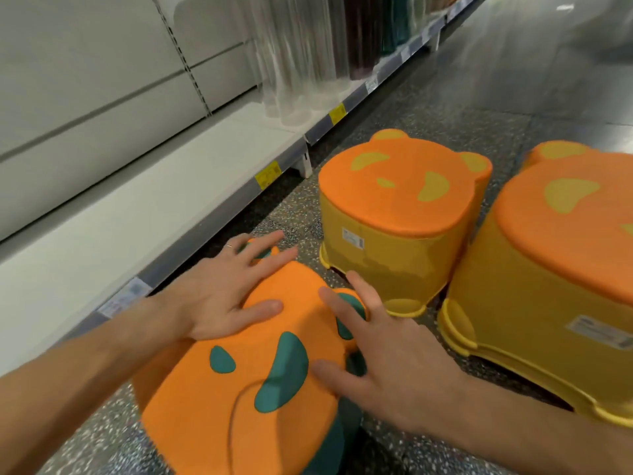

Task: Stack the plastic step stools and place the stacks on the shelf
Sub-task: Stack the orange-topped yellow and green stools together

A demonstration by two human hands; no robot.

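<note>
Both the left hand (219, 289) and right hand (387, 358), fingers spread flat, press the green stool (239, 399) on the floor (likely seating a stack); next, grip its sides and lift onto the shelf (144, 217).

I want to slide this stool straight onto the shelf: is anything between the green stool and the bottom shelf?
Nothing visible: the green stool under both hands sits beside the bare bottom shelf; the yellow stools stand to its right.
</note>
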